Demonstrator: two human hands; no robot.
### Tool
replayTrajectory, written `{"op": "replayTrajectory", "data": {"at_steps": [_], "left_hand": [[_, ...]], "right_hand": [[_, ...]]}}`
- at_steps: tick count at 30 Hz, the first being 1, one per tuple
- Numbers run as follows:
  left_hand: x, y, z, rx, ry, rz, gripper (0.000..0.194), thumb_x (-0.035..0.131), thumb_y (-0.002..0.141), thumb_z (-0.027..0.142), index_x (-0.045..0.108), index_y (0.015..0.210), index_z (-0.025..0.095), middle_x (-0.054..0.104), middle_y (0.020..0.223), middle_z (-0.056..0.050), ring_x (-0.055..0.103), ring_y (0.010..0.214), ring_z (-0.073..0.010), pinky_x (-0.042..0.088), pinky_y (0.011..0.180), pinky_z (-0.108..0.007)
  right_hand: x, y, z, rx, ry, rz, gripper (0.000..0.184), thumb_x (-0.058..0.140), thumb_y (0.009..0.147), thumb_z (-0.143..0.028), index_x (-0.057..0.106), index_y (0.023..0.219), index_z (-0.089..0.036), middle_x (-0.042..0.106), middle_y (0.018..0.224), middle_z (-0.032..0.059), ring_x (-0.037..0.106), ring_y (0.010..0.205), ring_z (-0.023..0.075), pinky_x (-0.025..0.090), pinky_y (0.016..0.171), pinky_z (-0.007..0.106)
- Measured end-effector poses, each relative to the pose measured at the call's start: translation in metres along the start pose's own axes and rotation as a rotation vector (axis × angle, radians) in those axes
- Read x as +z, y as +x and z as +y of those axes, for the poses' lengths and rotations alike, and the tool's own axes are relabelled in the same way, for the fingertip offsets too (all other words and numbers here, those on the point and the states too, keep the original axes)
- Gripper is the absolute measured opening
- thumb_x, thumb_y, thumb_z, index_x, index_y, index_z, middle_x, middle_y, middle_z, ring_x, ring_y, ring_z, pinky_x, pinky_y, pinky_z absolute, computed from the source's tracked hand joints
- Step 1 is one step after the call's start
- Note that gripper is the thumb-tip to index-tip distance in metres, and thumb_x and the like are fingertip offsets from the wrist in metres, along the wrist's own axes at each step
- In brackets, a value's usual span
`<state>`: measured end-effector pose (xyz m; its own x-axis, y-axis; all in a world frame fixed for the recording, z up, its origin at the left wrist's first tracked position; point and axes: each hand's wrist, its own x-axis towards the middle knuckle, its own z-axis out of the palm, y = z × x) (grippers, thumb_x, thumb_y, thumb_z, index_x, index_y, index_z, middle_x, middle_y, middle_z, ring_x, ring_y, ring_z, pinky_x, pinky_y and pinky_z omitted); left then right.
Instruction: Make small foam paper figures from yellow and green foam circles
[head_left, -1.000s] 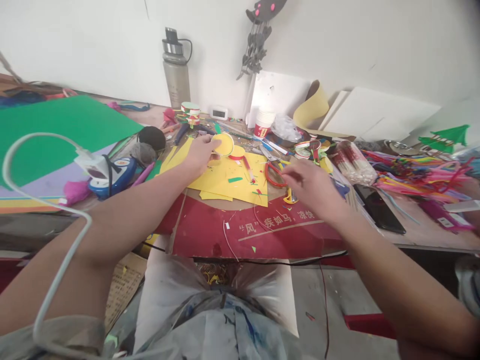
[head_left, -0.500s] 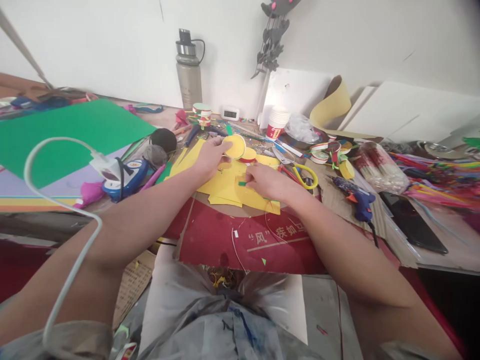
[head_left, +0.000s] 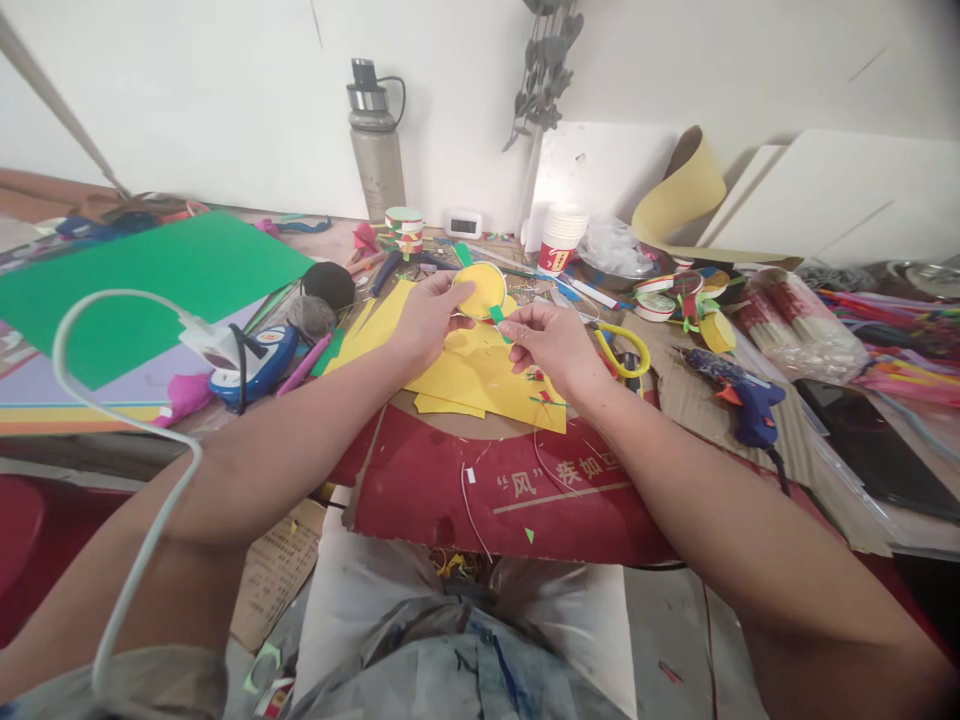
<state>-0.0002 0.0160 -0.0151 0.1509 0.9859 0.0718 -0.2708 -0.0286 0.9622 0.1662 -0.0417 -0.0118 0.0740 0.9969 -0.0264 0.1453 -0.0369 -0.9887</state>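
Observation:
My left hand (head_left: 426, 325) pinches the edge of a round yellow disc (head_left: 478, 290) with a pale rim, held above the yellow sheets. A green piece (head_left: 463, 254) sticks out at the disc's upper edge. Thumb and finger of my right hand (head_left: 551, 345) are closed on a small green strip (head_left: 499, 319), whose tip is at the disc's lower right edge; I cannot tell if they touch. Beneath both hands lie yellow sheets (head_left: 450, 402) on a red cardboard piece (head_left: 427, 490).
Yellow-handled scissors (head_left: 630, 350) and a blue glue gun (head_left: 754, 410) lie to the right, near a phone (head_left: 874, 445). Paper cups (head_left: 562, 235) and a bottle (head_left: 376, 150) stand behind. A white cable (head_left: 150, 500) crosses over my left arm.
My right hand has risen from the yellow sheets to the disc, bringing the green strip along. The disc has shifted slightly right in view, and a red-edged round piece beside it no longer shows there.

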Motion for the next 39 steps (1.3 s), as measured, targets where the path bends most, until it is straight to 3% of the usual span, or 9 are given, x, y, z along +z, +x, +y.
{"op": "replayTrajectory", "data": {"at_steps": [5,12,20,29,39], "left_hand": [[0.0001,0.0003,-0.0031,0.016,0.002,-0.017,0.02,0.086,0.084,0.02,0.066,0.086,0.017,0.071,0.081,0.001,0.063,0.067,-0.0074,0.052,0.059,-0.02],[0.0031,-0.003,-0.0016,0.035,0.016,-0.035,0.016,0.081,0.087,0.016,0.066,0.085,0.016,0.068,0.083,0.001,0.063,0.07,-0.0081,0.053,0.059,-0.021],[0.0045,-0.0047,-0.0008,0.043,0.041,-0.055,0.031,0.088,0.081,0.022,0.058,0.079,0.017,0.065,0.081,0.002,0.063,0.071,-0.0086,0.054,0.061,-0.02],[0.0062,-0.0067,0.0008,0.038,0.032,-0.062,0.028,0.087,0.082,0.02,0.059,0.079,0.017,0.066,0.083,0.001,0.064,0.073,-0.0092,0.054,0.062,-0.021],[0.0051,-0.0036,-0.0029,0.028,-0.004,-0.072,0.018,0.081,0.086,0.014,0.064,0.083,0.016,0.067,0.08,0.002,0.063,0.067,-0.0071,0.052,0.058,-0.02]], "right_hand": [[0.0026,-0.0012,-0.0001,0.026,-0.01,0.008,0.029,0.087,0.091,-0.02,0.063,0.075,-0.021,0.061,0.055,-0.0061,0.056,0.044,0.0068,0.048,0.042,0.018],[0.003,-0.0027,-0.0027,0.057,-0.025,0.031,0.025,0.077,0.097,-0.018,0.064,0.076,-0.021,0.061,0.054,-0.006,0.053,0.044,0.007,0.047,0.043,0.019],[0.0028,0.0022,0.003,0.006,-0.019,0.021,0.029,0.089,0.09,-0.028,0.065,0.076,-0.022,0.06,0.055,-0.0058,0.053,0.044,0.0078,0.05,0.045,0.022],[0.0035,-0.0002,0.0006,0.044,-0.029,0.032,0.027,0.081,0.095,-0.019,0.064,0.074,-0.022,0.06,0.054,-0.0061,0.052,0.042,0.0065,0.046,0.042,0.018],[0.0034,0.0033,0.0042,0.054,-0.008,0.014,0.029,0.087,0.091,-0.025,0.063,0.077,-0.021,0.06,0.058,-0.006,0.053,0.045,0.0064,0.048,0.044,0.018]]}}
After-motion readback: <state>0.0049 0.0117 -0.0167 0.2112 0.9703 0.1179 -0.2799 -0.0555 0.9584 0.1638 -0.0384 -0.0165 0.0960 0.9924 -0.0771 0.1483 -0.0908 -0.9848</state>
